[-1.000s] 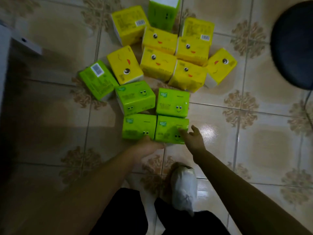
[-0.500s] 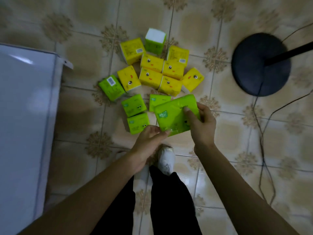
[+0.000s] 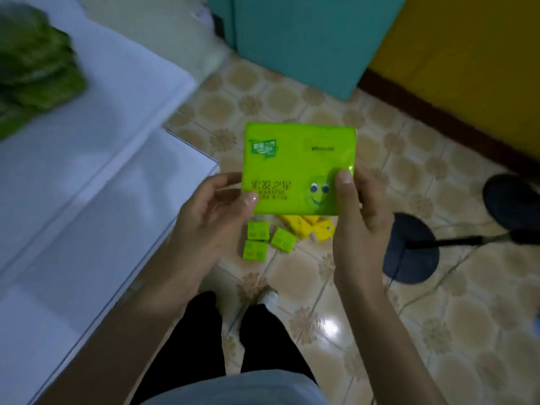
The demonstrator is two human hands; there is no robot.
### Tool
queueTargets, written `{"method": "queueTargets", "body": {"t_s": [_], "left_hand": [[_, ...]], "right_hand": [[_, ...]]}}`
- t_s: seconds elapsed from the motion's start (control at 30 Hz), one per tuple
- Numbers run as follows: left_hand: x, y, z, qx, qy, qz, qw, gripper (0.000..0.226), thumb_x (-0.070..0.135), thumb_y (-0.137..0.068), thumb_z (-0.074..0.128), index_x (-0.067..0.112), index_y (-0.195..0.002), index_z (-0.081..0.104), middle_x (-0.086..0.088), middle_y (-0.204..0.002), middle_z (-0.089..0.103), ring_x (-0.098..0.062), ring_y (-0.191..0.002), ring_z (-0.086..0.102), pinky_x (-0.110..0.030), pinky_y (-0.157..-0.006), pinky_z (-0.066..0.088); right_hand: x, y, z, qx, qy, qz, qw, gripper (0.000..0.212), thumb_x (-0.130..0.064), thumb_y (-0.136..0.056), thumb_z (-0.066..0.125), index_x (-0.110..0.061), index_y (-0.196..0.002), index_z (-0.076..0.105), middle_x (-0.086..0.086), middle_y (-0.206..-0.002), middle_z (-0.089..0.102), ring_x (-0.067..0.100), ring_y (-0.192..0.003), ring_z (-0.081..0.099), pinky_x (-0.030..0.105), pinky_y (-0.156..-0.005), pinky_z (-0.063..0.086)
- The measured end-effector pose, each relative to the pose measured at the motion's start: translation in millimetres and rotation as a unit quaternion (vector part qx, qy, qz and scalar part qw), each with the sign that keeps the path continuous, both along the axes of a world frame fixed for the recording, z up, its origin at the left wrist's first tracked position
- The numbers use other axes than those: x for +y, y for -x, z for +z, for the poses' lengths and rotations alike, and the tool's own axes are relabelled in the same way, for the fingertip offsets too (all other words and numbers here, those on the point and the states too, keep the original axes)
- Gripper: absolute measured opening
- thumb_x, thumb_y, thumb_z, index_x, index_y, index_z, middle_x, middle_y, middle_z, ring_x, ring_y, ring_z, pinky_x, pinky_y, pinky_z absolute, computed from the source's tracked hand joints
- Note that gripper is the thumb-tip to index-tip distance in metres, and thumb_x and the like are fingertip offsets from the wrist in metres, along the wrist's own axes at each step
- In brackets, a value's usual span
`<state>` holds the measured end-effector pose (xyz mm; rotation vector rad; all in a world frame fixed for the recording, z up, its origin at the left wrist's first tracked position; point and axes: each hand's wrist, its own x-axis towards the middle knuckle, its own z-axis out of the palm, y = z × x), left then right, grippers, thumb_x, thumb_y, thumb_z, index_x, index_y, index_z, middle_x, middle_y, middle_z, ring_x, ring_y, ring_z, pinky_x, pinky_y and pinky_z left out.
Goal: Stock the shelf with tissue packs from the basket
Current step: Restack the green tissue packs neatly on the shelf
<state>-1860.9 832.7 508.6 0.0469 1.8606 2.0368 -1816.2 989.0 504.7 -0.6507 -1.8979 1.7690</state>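
Observation:
A green tissue pack (image 3: 295,165) with a smiling face is held up at chest height in front of me. My left hand (image 3: 210,211) pinches its lower left corner with the thumb on top. My right hand (image 3: 356,206) grips its lower right edge, thumb on the face side. Far below on the tiled floor lie three green packs (image 3: 264,241) and several yellow packs (image 3: 309,226), partly hidden behind the held pack. No basket is in view.
A white stepped surface (image 3: 73,176) fills the left side, with a blurred green leafy bundle (image 3: 32,68) on its upper level. A teal cabinet (image 3: 304,36) and a yellow wall (image 3: 467,62) stand ahead. A black round stand base (image 3: 409,249) and a dark shoe (image 3: 514,203) are at right.
Both hands have lifted the green pack from the floor pile up to chest height. The view rose with them, so the remaining packs look small and far below.

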Motion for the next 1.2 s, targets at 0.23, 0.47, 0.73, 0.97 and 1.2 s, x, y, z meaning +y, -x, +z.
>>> {"method": "queueTargets", "body": {"t_s": [0.23, 0.47, 0.73, 0.97, 1.2], "left_hand": [[-110.1, -36.5, 96.1, 0.170, 0.057, 0.131, 0.975, 0.064, 0.028, -0.063, 0.076, 0.029, -0.123, 0.054, 0.006, -0.105, 0.070, -0.011, -0.093, 0.068, -0.023, -0.080, 0.053], [-253.6, -97.3, 149.2, 0.302, 0.172, 0.327, 0.879, 0.055, 0.040, -0.069, 0.071, 0.029, -0.122, 0.057, 0.007, -0.117, 0.061, -0.006, -0.105, 0.061, -0.024, -0.086, 0.053], [-425.3, -177.4, 216.5, 0.485, 0.398, 0.364, 0.688, 0.066, 0.034, -0.085, 0.060, 0.039, -0.144, 0.028, 0.025, -0.126, 0.046, 0.001, -0.115, 0.052, -0.014, -0.089, 0.047], [-542.7, -179.3, 314.5, 0.482, 0.496, 0.376, 0.617, 0.057, 0.044, -0.079, 0.061, 0.038, -0.132, 0.042, 0.015, -0.115, 0.057, 0.002, -0.095, 0.060, -0.018, -0.079, 0.052], [-641.5, -114.4, 418.9, 0.405, 0.543, 0.347, 0.648, 0.051, 0.041, -0.080, 0.070, 0.035, -0.127, 0.051, 0.011, -0.101, 0.061, -0.006, -0.083, 0.064, -0.024, -0.075, 0.052]], "right_hand": [[-105.7, 2.3, 95.6, 0.156, -0.124, 0.229, 0.953, 0.090, -0.043, -0.071, 0.074, -0.019, -0.144, 0.027, 0.002, -0.144, 0.042, 0.017, -0.131, 0.044, 0.036, -0.104, 0.041], [-244.7, -8.4, 143.8, 0.304, -0.208, 0.314, 0.875, 0.067, -0.028, -0.078, 0.074, -0.027, -0.136, 0.040, -0.003, -0.130, 0.050, 0.016, -0.122, 0.050, 0.030, -0.096, 0.046], [-416.4, -39.3, 207.4, 0.416, -0.239, 0.377, 0.792, 0.056, -0.035, -0.081, 0.069, -0.019, -0.131, 0.050, -0.004, -0.122, 0.056, 0.007, -0.115, 0.055, 0.019, -0.088, 0.048], [-504.0, -4.6, 324.7, 0.445, -0.318, 0.491, 0.678, 0.049, -0.044, -0.081, 0.062, -0.037, -0.128, 0.050, -0.026, -0.119, 0.059, -0.007, -0.105, 0.060, 0.017, -0.091, 0.049], [-603.4, 76.2, 418.9, 0.405, -0.362, 0.487, 0.684, 0.046, -0.033, -0.082, 0.072, -0.029, -0.125, 0.058, -0.002, -0.102, 0.069, 0.007, -0.088, 0.066, 0.032, -0.083, 0.053]]}}
